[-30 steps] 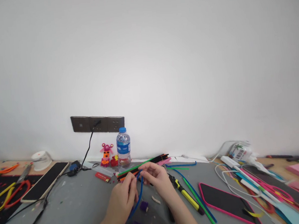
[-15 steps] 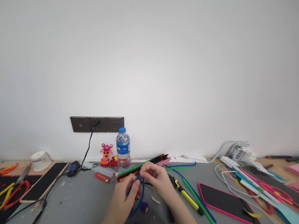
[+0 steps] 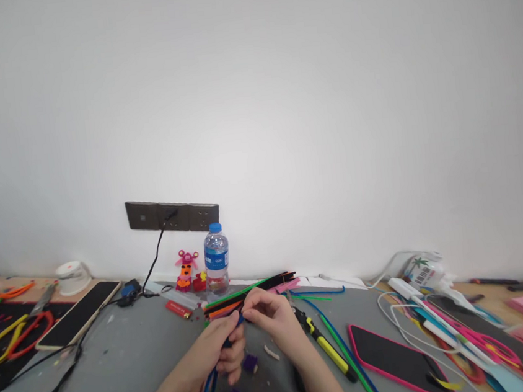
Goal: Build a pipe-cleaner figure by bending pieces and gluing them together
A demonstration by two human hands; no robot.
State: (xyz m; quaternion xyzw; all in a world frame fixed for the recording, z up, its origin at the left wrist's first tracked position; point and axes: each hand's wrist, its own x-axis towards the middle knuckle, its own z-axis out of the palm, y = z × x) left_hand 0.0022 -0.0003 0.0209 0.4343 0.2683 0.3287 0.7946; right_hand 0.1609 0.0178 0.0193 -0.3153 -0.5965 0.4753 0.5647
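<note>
A blue pipe cleaner (image 3: 210, 390) hangs looped above the grey tabletop (image 3: 116, 373), gripped in the curled fingers of the left hand (image 3: 219, 349); the right hand (image 3: 269, 317) pinches its upper end. Beyond, the bottle's label (image 3: 216, 259) and red strip (image 3: 178, 310) bear writing too small to read.

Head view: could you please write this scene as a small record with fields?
left hand: grip closed around a blue craft stem
right hand: fingertips pinched at the stem's upper end
stem shape: bent, loop below left hand
between forearms: small purple piece
right of hands: yellow-and-black tool, pink-edged phone
near wall: upright bottle, blue cap on
</note>
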